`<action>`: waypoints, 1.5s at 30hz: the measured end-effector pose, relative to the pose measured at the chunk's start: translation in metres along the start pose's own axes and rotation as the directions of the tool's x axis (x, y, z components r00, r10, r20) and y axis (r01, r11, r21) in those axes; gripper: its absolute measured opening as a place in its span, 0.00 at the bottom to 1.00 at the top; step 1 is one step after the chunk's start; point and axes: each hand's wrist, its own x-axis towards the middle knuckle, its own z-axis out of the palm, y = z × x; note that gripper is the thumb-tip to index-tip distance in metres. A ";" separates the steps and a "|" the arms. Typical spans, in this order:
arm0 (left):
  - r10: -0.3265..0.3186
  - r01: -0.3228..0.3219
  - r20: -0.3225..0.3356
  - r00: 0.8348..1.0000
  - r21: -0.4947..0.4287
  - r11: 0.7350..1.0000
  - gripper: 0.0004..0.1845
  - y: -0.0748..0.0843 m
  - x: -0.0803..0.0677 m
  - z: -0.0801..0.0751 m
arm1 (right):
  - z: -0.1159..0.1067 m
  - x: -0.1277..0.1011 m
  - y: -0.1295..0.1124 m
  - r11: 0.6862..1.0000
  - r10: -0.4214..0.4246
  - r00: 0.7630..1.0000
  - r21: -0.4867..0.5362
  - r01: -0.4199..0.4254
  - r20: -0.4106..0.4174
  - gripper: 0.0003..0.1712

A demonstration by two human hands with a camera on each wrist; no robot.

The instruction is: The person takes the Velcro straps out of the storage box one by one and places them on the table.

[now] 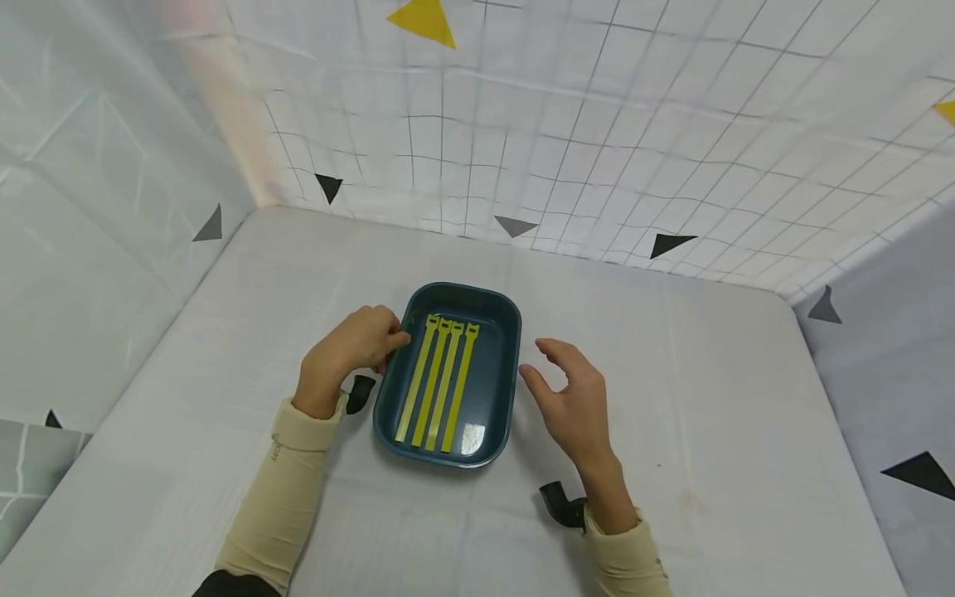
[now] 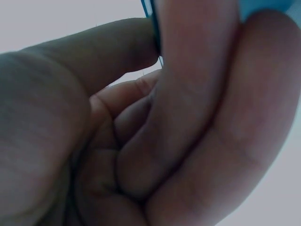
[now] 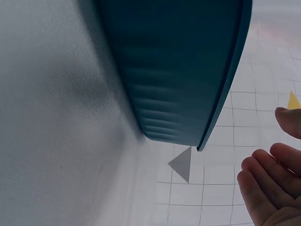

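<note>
A dark teal rectangular tray (image 1: pixel 492 365) with rounded corners sits on the white table. Inside it, several flat yellow-green hook-and-loop cable ties (image 1: pixel 443 388) lie side by side, their slotted heads toward the far end. My left hand (image 1: pixel 351 344) pinches the tray's left rim, thumb on the inner side; the left wrist view shows a sliver of the rim (image 2: pixel 153 19) between thumb and fingers. To the right of the tray, my right hand (image 1: pixel 570 398) is held apart from it, thumb and fingers spread with nothing between them. Its ribbed outer wall (image 3: pixel 174 84) fills the upper right wrist view.
White sheeting with a grid pattern (image 1: pixel 567 141) and coloured triangles hangs behind the table (image 1: pixel 709 414). Plainer sheets enclose the left and right sides. A black curved wrist fitting (image 1: pixel 563 506) juts out near the right cuff, and another (image 1: pixel 361 394) beside the left.
</note>
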 end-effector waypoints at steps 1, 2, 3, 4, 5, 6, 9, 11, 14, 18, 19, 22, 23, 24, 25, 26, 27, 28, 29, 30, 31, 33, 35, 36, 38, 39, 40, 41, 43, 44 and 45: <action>0.000 0.000 0.000 1.000 0.000 1.000 0.15 0.000 0.000 0.000 | 0.000 0.000 0.000 1.000 0.001 1.000 0.001 -0.001 0.000 0.21; -0.001 0.001 0.000 1.000 0.000 1.000 0.15 0.000 0.000 0.000 | 0.000 0.000 -0.001 1.000 0.002 1.000 0.002 -0.002 0.000 0.21; 0.000 0.000 0.000 1.000 -0.001 1.000 0.15 0.001 0.000 -0.001 | 0.000 0.000 -0.001 1.000 0.003 1.000 0.004 -0.003 -0.001 0.21; 0.002 -0.002 -0.001 1.000 0.000 1.000 0.15 0.001 0.000 -0.001 | 0.001 0.000 -0.002 1.000 0.003 1.000 0.007 -0.003 -0.001 0.21; 0.005 -0.005 -0.001 1.000 0.001 1.000 0.15 0.000 0.001 0.000 | 0.001 0.001 -0.002 1.000 0.003 1.000 0.010 -0.003 0.000 0.21; 0.006 -0.006 -0.002 1.000 0.004 1.000 0.15 0.000 0.001 0.000 | 0.002 0.001 -0.002 1.000 0.004 1.000 0.013 -0.004 0.003 0.21; 0.007 -0.007 -0.003 1.000 0.009 1.000 0.16 0.000 0.001 0.000 | 0.004 0.001 -0.004 1.000 0.005 1.000 0.025 -0.006 0.022 0.21; 0.006 -0.006 0.000 1.000 0.008 1.000 0.16 0.000 0.001 0.001 | 0.006 0.000 -0.005 1.000 0.011 0.999 0.028 -0.012 0.038 0.21; 0.007 -0.007 0.004 1.000 0.004 1.000 0.16 0.000 0.001 0.002 | 0.008 -0.002 -0.005 0.999 0.025 0.998 0.022 -0.026 0.057 0.21; 0.018 -0.018 0.003 1.000 0.000 1.000 0.17 0.001 0.002 0.003 | 0.009 -0.004 -0.004 0.999 0.033 0.997 0.014 -0.034 0.065 0.21; 0.020 -0.020 0.002 1.000 0.000 1.000 0.17 0.001 0.002 0.003 | 0.009 -0.004 -0.004 0.999 0.032 0.997 0.014 -0.032 0.064 0.21; 0.026 -0.026 0.003 1.000 -0.005 1.000 0.17 0.001 0.002 0.003 | 0.009 -0.004 -0.004 0.999 0.031 0.998 0.011 -0.031 0.062 0.20; 0.027 -0.027 0.003 1.000 -0.004 1.000 0.17 0.001 0.001 0.003 | 0.009 -0.004 -0.004 0.999 0.033 0.997 0.010 -0.034 0.064 0.19; 0.026 -0.026 0.005 1.000 -0.004 1.000 0.17 0.002 0.001 0.003 | 0.009 -0.004 -0.004 0.999 0.037 0.997 0.007 -0.037 0.069 0.19; 0.025 -0.025 0.005 1.000 -0.002 1.000 0.17 0.002 0.002 0.003 | 0.009 -0.003 -0.003 0.999 0.042 0.996 0.004 -0.042 0.075 0.19; 0.025 -0.025 0.005 1.000 0.000 1.000 0.17 0.002 0.001 0.003 | 0.009 -0.003 -0.003 0.999 0.047 0.996 0.002 -0.047 0.080 0.19; 0.024 -0.024 0.006 1.000 0.000 1.000 0.17 0.003 0.001 0.003 | 0.009 -0.003 -0.003 0.999 0.051 0.995 -0.001 -0.051 0.084 0.19; 0.024 -0.024 0.007 1.000 0.002 1.000 0.17 0.003 0.002 0.003 | 0.010 -0.003 -0.003 0.999 0.053 0.995 -0.005 -0.053 0.086 0.19; 0.024 -0.024 0.006 1.000 0.004 1.000 0.17 0.003 0.002 0.003 | 0.010 -0.002 -0.003 0.999 0.054 0.995 -0.007 -0.054 0.088 0.19; 0.024 -0.024 0.006 1.000 0.005 1.000 0.17 0.003 0.002 0.002 | 0.010 -0.002 -0.003 0.999 0.054 0.995 -0.009 -0.053 0.088 0.19; 0.023 -0.023 0.006 1.000 0.006 1.000 0.17 0.003 0.002 0.002 | 0.010 -0.001 -0.003 0.999 0.051 0.995 -0.007 -0.051 0.086 0.19; 0.020 -0.020 0.005 1.000 0.008 1.000 0.17 0.002 0.001 0.002 | 0.011 0.001 -0.004 0.999 0.044 0.996 -0.005 -0.043 0.084 0.19; 0.015 -0.015 0.002 1.000 0.008 1.000 0.17 0.000 0.000 0.001 | 0.012 0.004 -0.006 0.999 0.032 0.996 0.005 -0.033 0.087 0.19; 0.012 -0.012 0.001 1.000 0.008 1.000 0.17 -0.001 -0.001 0.001 | 0.013 0.006 -0.007 1.000 0.028 0.996 0.008 -0.029 0.090 0.19; 0.014 -0.014 0.001 1.000 0.009 1.000 0.16 -0.002 -0.001 0.001 | 0.013 0.009 -0.009 1.000 0.023 0.995 0.013 -0.024 0.096 0.19; 0.015 -0.015 0.002 1.000 0.009 1.000 0.16 -0.002 -0.001 0.002 | 0.013 0.010 -0.010 1.000 0.019 0.995 0.017 -0.021 0.098 0.20; 0.017 -0.017 0.002 1.000 0.009 1.000 0.16 -0.003 -0.001 0.002 | 0.014 0.011 -0.011 1.000 0.017 0.995 0.019 -0.019 0.101 0.20; 0.019 -0.019 0.002 1.000 0.010 1.000 0.16 -0.003 -0.001 0.002 | 0.014 0.012 -0.012 1.000 0.017 0.995 0.020 -0.020 0.103 0.20; 0.024 -0.024 0.001 1.000 0.015 1.000 0.16 -0.003 -0.001 0.001 | 0.014 0.015 -0.014 1.000 0.023 0.994 0.015 -0.024 0.106 0.21; 0.024 -0.024 0.004 1.000 0.014 1.000 0.16 -0.002 -0.001 0.001 | 0.014 0.016 -0.015 0.999 0.030 0.994 0.015 -0.032 0.110 0.20; 0.025 -0.025 0.005 1.000 0.016 1.000 0.16 -0.001 0.000 0.001 | 0.013 0.018 -0.016 0.999 0.037 0.993 0.013 -0.039 0.114 0.20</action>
